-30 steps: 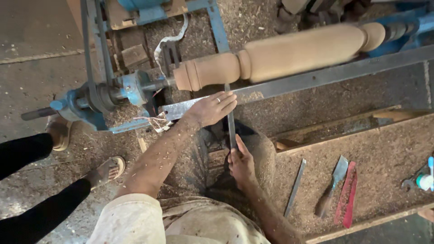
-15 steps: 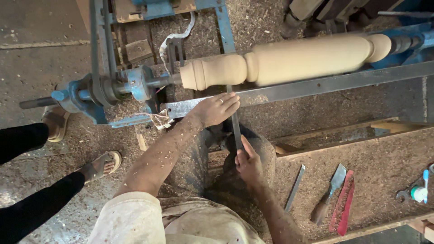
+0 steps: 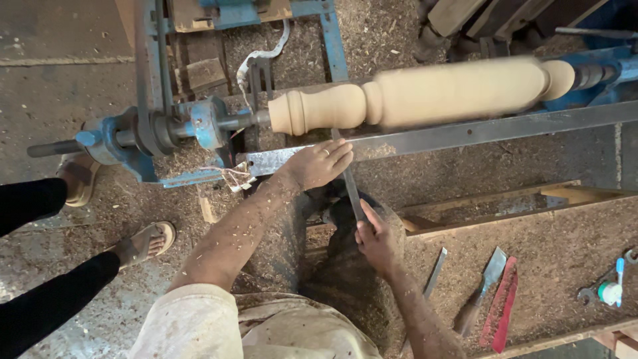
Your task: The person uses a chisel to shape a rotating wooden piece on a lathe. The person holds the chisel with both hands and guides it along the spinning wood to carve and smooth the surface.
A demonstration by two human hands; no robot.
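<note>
A pale turned wooden spindle (image 3: 425, 93) lies across a blue lathe (image 3: 199, 126), blurred as if spinning. My left hand (image 3: 319, 163) rests on the grey metal tool rest (image 3: 465, 133) and presses down on a long metal chisel (image 3: 349, 183). My right hand (image 3: 375, 239) grips the chisel's lower end. The chisel's tip touches the spindle near its rounded beads at the left end. Sawdust covers my forearms and trousers.
Another person's legs in black trousers and sandals (image 3: 143, 242) stand at the left. On a sawdust-covered wooden bench (image 3: 565, 259) at the right lie a thin chisel (image 3: 435, 272), a broad chisel (image 3: 482, 292), a red tool (image 3: 502, 306) and a spanner (image 3: 608, 289).
The view has shifted slightly, so the lathe and spindle sit a little further right and lower. Both hands keep the chisel against the spindle's left end.
</note>
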